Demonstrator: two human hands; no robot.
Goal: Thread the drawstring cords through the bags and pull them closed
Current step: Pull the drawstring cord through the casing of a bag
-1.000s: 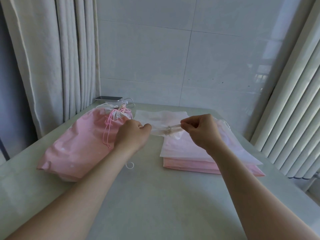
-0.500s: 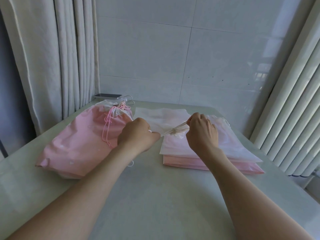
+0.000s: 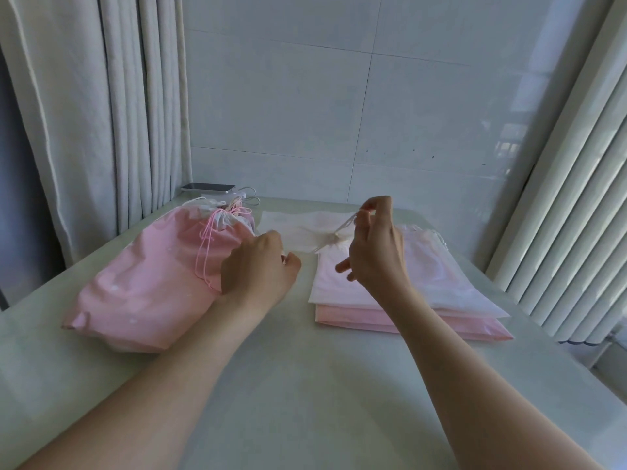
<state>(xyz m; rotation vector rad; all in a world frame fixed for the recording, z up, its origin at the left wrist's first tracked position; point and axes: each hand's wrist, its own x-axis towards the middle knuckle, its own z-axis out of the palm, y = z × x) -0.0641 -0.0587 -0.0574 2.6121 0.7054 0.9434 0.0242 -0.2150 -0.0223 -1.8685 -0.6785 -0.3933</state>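
Note:
A white drawstring bag [image 3: 305, 228] lies flat at the table's far middle, its mouth gathered at a knot. My right hand [image 3: 373, 252] pinches the white cord [image 3: 344, 225] that rises from that gathered mouth, held a little above the bag. My left hand [image 3: 258, 269] rests fisted on the table beside the bag's left end; what it grips is hidden. A pile of pink bags [image 3: 149, 283], mouths cinched with pink cords [image 3: 205, 252], lies at the left. A flat stack of white and pink bags [image 3: 424, 300] lies at the right.
A phone [image 3: 207, 187] on a small white box with a cable sits at the back left corner. A curtain [image 3: 84, 113] hangs left, a tiled wall stands behind, and vertical blinds [image 3: 576, 198] run along the table's right edge.
My right hand has lifted up and back, drawing the white cord taut from the bag's mouth. My left hand has slid slightly toward me and stays fisted.

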